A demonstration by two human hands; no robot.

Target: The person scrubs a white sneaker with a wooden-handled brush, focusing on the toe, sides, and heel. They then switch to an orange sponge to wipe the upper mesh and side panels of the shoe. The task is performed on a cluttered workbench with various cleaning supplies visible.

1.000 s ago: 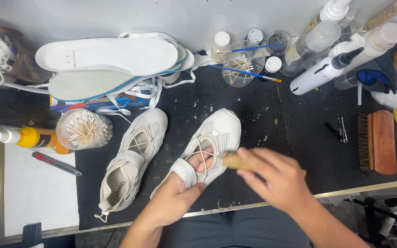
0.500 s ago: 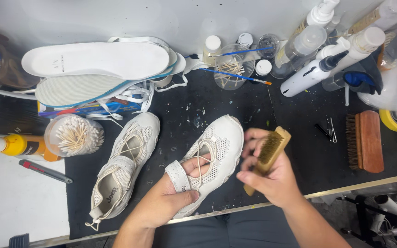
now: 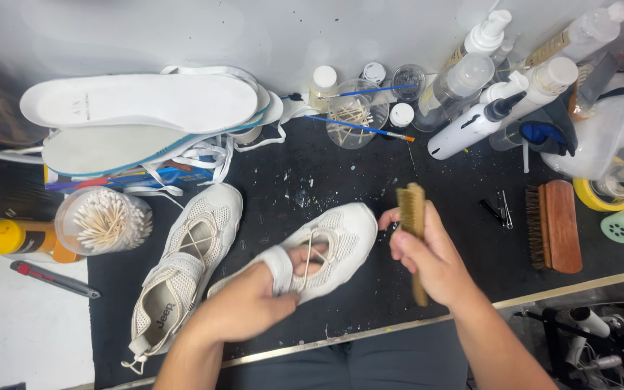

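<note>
Head view: your left hand point(image 3: 243, 307) is inside the white shoe point(image 3: 326, 249), fingers through the opening, thumb clamped over the strap, shoe tipped on its side on the black mat point(image 3: 341, 173). Your right hand point(image 3: 431, 256) is wrapped tight around the brush point(image 3: 413, 231), bristle end up, just beside the shoe's toe; can't tell if they touch. Second shoe point(image 3: 182, 267) lies flat to the left. Swab jar point(image 3: 104, 220) beyond it, wooden brush point(image 3: 554, 225) well right.
</note>
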